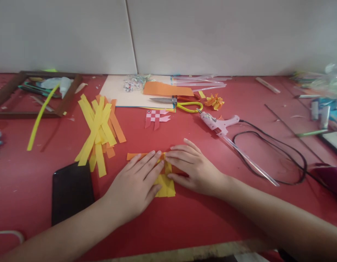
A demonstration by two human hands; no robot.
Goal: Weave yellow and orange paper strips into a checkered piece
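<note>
Yellow paper strips (166, 186) and an orange paper strip (133, 156) cross one another on the red table, partly hidden under my hands. My left hand (139, 182) lies flat over their left part, fingers stretched up and to the right. From the right, my right hand (194, 167) touches the strips with its fingertips, fingers extended and apart. Beyond my hands lies a pink-and-white woven paper fish (156, 117). A pile of yellow and orange strips (98, 127) is to the left.
A pink glue gun (219, 123) with a clear glue stick and a looping black cord (302, 160) lies right. Yellow-handled scissors (188, 105) rest at the back near an orange sheet (168, 88). A black phone (72, 193) and a brown wooden frame (57, 109) are left.
</note>
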